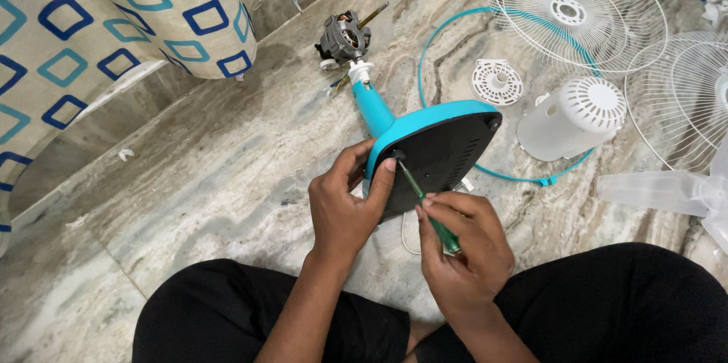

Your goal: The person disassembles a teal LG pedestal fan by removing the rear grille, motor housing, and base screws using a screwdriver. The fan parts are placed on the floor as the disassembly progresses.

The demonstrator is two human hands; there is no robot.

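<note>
A turquoise fan base with a black underside is tipped on its edge on the marble floor, its neck leading up to a bare grey motor. My left hand grips the base's left rim, fingers curled over the edge. My right hand holds a green-handled screwdriver, its tip set against a screw hole at the top left of the black underside.
Fan parts lie around: a white wire guard at the top, another guard at the right, a turquoise ring, a white motor cover, a small white disc, clear blades. A patterned cloth hangs at the left.
</note>
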